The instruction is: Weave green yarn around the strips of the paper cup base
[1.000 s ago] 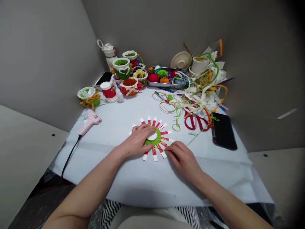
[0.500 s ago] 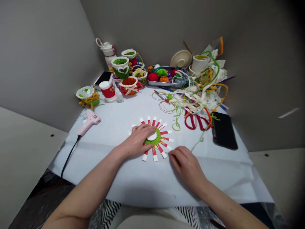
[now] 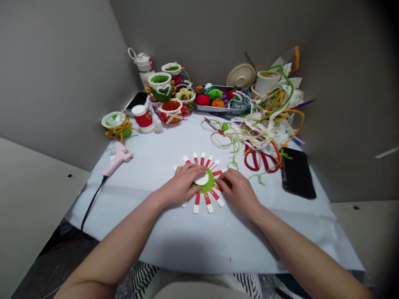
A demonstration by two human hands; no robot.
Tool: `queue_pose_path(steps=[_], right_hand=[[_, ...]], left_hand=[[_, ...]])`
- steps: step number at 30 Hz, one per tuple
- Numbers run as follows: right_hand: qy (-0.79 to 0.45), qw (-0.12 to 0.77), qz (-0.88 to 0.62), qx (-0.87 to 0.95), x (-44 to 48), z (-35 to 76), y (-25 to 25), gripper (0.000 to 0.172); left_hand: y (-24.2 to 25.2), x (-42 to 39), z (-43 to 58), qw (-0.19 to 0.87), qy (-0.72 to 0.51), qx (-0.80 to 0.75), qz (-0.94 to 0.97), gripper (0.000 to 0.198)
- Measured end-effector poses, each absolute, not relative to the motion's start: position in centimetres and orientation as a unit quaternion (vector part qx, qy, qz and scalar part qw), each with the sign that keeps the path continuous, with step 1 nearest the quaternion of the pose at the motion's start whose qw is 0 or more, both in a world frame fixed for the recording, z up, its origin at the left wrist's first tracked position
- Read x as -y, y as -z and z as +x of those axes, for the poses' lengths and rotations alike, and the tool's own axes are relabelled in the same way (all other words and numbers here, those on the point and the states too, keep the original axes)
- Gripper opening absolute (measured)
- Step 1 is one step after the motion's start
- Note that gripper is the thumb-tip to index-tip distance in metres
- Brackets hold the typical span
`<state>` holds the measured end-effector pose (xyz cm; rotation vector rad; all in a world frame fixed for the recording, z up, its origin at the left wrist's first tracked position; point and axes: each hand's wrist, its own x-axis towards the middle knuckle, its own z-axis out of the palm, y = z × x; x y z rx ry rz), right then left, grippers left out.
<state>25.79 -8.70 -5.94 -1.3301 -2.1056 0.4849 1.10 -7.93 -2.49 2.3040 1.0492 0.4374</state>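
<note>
A flat sunburst of red-and-white paper strips [image 3: 210,199] lies on the white sheet, probably a cut paper cup, with a ring of green yarn [image 3: 208,187] woven around its white round base [image 3: 201,179]. My left hand [image 3: 183,185] rests on top, its fingers reaching the white base and covering the strips on that side. My right hand [image 3: 237,189] sits at the right edge, its fingertips against the green yarn and the red strips. Whether those fingers pinch anything is hidden.
A pink hot glue gun [image 3: 116,162] with a black cord lies to the left. To the right are red-handled scissors [image 3: 260,161], loose green yarn and a black phone [image 3: 297,173]. Behind stand yarn-filled cups, a metal tray of yarn balls [image 3: 215,99] and a heap of lace.
My right hand has moved up and left, from beside the lower right strips to the green yarn ring. My left hand stays on the piece.
</note>
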Motion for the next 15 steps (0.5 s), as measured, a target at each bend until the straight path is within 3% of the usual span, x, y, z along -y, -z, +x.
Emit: queue_pose_path(steps=[15], right_hand=[[-0.199,0.303,-0.453,0.815,10.2,25.4,5.8,0.019]], left_hand=[[2.6,7.8,0.7,0.294,-0.185,-0.385,0.855,0.035]])
